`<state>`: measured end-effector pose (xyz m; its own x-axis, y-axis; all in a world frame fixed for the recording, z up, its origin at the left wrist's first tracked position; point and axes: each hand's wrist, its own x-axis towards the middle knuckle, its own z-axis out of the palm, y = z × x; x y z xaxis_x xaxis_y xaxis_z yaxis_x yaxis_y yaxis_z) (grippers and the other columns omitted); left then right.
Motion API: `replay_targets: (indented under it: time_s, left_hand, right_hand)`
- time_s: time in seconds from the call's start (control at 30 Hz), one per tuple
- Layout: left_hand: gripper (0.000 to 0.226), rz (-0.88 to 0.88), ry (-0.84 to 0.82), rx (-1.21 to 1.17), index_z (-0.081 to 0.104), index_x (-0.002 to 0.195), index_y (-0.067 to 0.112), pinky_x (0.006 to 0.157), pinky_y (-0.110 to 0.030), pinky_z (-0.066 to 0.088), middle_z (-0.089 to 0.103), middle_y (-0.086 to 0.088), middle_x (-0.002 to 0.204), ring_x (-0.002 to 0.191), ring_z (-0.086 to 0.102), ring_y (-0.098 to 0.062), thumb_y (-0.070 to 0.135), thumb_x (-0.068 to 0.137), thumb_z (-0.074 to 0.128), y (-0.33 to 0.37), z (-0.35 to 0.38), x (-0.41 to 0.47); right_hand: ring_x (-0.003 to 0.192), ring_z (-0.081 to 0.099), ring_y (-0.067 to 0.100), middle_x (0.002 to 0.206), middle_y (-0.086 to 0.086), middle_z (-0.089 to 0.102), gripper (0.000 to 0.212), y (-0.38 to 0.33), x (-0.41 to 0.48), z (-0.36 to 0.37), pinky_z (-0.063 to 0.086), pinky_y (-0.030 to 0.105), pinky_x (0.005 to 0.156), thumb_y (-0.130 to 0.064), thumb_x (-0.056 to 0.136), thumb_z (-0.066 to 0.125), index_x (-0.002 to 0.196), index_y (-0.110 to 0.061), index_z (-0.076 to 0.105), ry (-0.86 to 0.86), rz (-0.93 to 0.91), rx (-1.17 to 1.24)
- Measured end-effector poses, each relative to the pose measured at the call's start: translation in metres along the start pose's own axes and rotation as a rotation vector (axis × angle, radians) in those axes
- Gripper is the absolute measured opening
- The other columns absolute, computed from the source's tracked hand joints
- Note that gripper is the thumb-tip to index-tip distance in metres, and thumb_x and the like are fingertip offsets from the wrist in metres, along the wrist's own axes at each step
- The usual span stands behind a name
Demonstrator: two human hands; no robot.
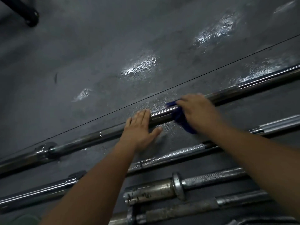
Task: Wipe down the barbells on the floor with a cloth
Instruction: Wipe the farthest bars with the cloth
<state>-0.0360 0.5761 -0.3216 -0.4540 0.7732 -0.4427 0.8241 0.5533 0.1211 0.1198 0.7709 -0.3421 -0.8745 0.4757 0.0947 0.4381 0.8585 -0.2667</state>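
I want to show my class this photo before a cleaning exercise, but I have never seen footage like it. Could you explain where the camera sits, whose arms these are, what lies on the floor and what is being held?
There is no machine here. One camera is worn on a person's head and looks down at their own arms. Several metal barbells lie side by side on a dark floor with shiny patches. The left hand rests flat, fingers straight, on the farthest barbell. The right hand holds a blue cloth against that same bar.

Blue cloth [181,120] (dark), silver barbell [162,115]
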Motion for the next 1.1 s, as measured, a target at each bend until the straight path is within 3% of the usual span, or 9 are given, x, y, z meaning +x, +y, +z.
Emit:
replay_targets:
  time_s: [0.1,0.17,0.27,0.33,0.57,0.77,0.87,0.97,1.1]
  left_hand:
    - [0.094,-0.001,-0.002,0.009,-0.006,0.159,0.023,0.123,-0.046,-0.002,-0.003,0.001,0.167,0.153,-0.006,-0.016,0.080,0.086,0.015,0.001,0.003,-0.003]
    - [0.096,-0.009,-0.004,0.019,-0.006,0.159,0.023,0.123,-0.046,-0.003,-0.004,0.001,0.167,0.153,-0.007,-0.016,0.081,0.086,0.016,0.004,0.003,-0.003]
    - [0.092,-0.004,-0.009,-0.003,-0.003,0.159,0.024,0.123,-0.045,-0.002,0.001,0.000,0.167,0.153,-0.002,-0.016,0.079,0.088,0.018,0.002,-0.001,-0.003]
    - [0.084,0.002,0.027,-0.029,0.003,0.159,0.024,0.123,-0.044,0.000,0.009,0.000,0.167,0.152,0.006,-0.017,0.073,0.094,0.023,0.000,-0.001,-0.006]
    - [0.087,0.011,0.118,-0.063,0.022,0.156,0.023,0.122,-0.045,0.016,0.033,-0.001,0.157,0.144,0.029,-0.021,0.073,0.086,0.015,0.004,0.005,-0.020]
    - [0.080,-0.004,0.182,-0.141,0.028,0.155,0.023,0.122,-0.042,0.016,0.033,0.001,0.157,0.144,0.027,-0.019,0.065,0.088,0.022,0.014,0.015,-0.050]
    - [0.081,0.026,0.169,-0.162,0.022,0.157,0.024,0.122,-0.038,0.009,0.023,0.003,0.162,0.148,0.017,-0.016,0.064,0.087,0.022,0.015,0.021,-0.064]
    - [0.081,0.051,0.161,-0.175,0.019,0.158,0.025,0.123,-0.037,0.007,0.014,0.006,0.165,0.151,0.008,-0.012,0.064,0.088,0.026,0.014,0.029,-0.075]
    - [0.080,0.004,0.204,-0.189,0.033,0.154,0.020,0.120,-0.042,0.019,0.032,0.001,0.159,0.144,0.024,-0.019,0.061,0.086,0.036,0.022,0.036,-0.082]
  right_hand:
    - [0.096,0.056,0.032,0.101,0.010,0.067,0.029,0.035,-0.006,-0.011,0.041,0.043,0.089,-0.011,0.084,0.043,0.097,-0.011,0.069,0.160,0.419,0.054]
    - [0.100,0.055,0.029,0.102,0.007,0.067,0.030,0.019,-0.005,-0.005,0.040,0.042,0.090,-0.015,0.080,0.043,0.092,-0.012,0.069,0.115,0.354,0.005]
    - [0.115,0.054,0.028,0.122,0.006,0.063,0.031,-0.012,-0.008,0.001,0.042,0.044,0.100,-0.019,0.086,0.052,0.111,-0.015,0.069,-0.034,0.000,0.053]
    - [0.111,0.056,0.028,0.123,0.005,0.062,0.030,0.000,-0.009,-0.010,0.046,0.045,0.098,-0.020,0.088,0.057,0.116,-0.017,0.067,-0.049,-0.073,0.018]
    - [0.082,0.056,0.033,0.089,0.013,0.066,0.020,0.047,-0.014,-0.024,0.043,0.040,0.078,-0.004,0.075,0.056,0.090,-0.010,0.067,0.141,0.487,0.076]
    - [0.087,0.057,0.027,0.093,0.006,0.063,0.035,0.003,-0.020,-0.008,0.044,0.040,0.086,-0.033,0.085,0.041,0.100,-0.017,0.068,-0.050,0.019,-0.048]
    - [0.073,0.056,0.033,0.079,0.014,0.062,0.031,0.051,-0.031,-0.018,0.047,0.040,0.070,-0.025,0.087,0.044,0.081,-0.006,0.068,0.061,0.285,-0.213]
    - [0.076,0.053,0.033,0.081,0.015,0.062,0.031,0.062,-0.043,-0.022,0.042,0.042,0.074,-0.020,0.086,0.037,0.080,-0.005,0.064,0.066,0.531,-0.188]
    - [0.071,0.058,0.029,0.076,0.008,0.065,0.022,-0.036,-0.035,-0.001,0.045,0.038,0.072,-0.027,0.084,0.052,0.075,-0.015,0.068,-0.029,0.250,-0.122]
